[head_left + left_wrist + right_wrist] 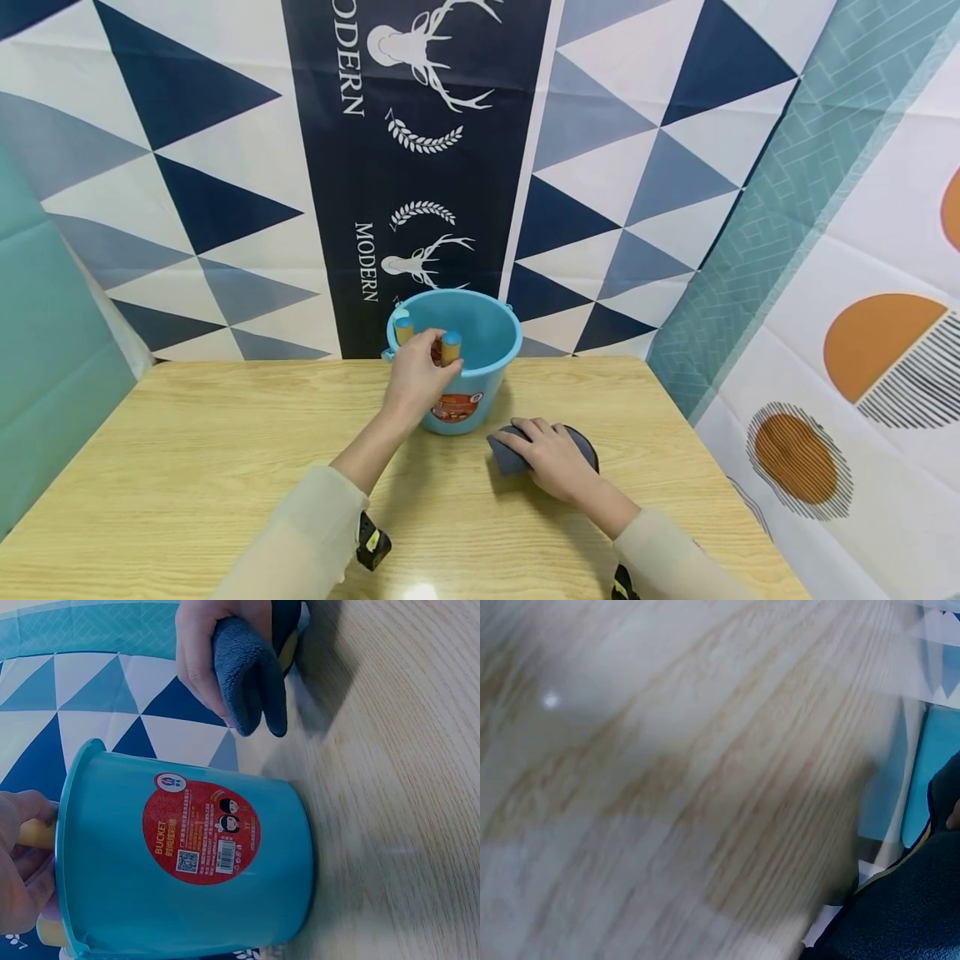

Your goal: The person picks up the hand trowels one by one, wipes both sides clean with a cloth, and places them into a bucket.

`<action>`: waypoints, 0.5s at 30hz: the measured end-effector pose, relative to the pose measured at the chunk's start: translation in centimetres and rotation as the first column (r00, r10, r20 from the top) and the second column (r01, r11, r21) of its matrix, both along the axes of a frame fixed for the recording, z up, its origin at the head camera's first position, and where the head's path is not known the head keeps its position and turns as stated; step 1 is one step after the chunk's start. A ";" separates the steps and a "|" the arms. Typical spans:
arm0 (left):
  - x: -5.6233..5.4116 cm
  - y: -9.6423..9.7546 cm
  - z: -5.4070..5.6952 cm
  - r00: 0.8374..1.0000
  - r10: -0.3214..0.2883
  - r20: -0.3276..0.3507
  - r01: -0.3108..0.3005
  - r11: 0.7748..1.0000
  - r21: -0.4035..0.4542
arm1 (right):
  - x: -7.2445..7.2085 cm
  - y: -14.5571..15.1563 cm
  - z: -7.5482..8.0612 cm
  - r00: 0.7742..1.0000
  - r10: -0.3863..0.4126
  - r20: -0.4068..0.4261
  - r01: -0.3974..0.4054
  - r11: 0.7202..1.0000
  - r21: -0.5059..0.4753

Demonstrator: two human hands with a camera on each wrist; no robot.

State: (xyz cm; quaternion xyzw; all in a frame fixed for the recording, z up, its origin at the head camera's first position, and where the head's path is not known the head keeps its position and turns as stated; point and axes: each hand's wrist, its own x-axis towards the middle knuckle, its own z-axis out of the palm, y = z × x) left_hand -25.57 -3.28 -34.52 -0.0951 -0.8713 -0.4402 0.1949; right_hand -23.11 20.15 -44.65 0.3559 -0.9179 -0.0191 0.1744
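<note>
A light blue bucket (491, 367) with a red label stands upright on the table. At its near rim, my left hand (420, 379) pinches a yellow cylinder with a blue end (451, 348) between thumb and fingers. A second yellow piece with a blue end (404, 330) shows just left of that hand; whether the two are joined is hidden. To the right of the bucket, my right hand (558, 462) grips a folded dark grey-blue cloth (244, 675) with a dark edge. In the right wrist view, the cloth (900, 915) fills the lower right corner, its edge partly yellow.
The wooden table (225, 467) spreads out in front and to both sides. A patterned sheet (225, 167) hangs right behind the bucket, and another sheet (862, 333) closes off the right side. Black wrist cameras (372, 542) sit below the sleeves.
</note>
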 end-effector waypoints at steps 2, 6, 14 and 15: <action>0.0 0.1 0.0 1.000 0.005 0.005 -0.005 1.000 -0.013 | 0.1 0.0 -0.1 1.000 0.000 0.003 0.000 1.000 0.002; 0.0 0.0 0.1 1.000 0.011 0.019 -0.010 0.999 -0.030 | 0.2 -0.2 -0.3 1.000 0.004 0.013 -0.004 1.000 0.010; 0.0 0.1 0.4 0.999 0.013 0.037 -0.010 0.998 -0.069 | 0.3 -0.4 -0.5 0.999 0.002 0.050 -0.003 1.000 0.019; 0.0 0.1 0.4 0.999 0.014 0.034 -0.012 0.997 -0.075 | 0.3 -0.4 -0.4 0.999 0.002 0.050 -0.003 1.000 0.019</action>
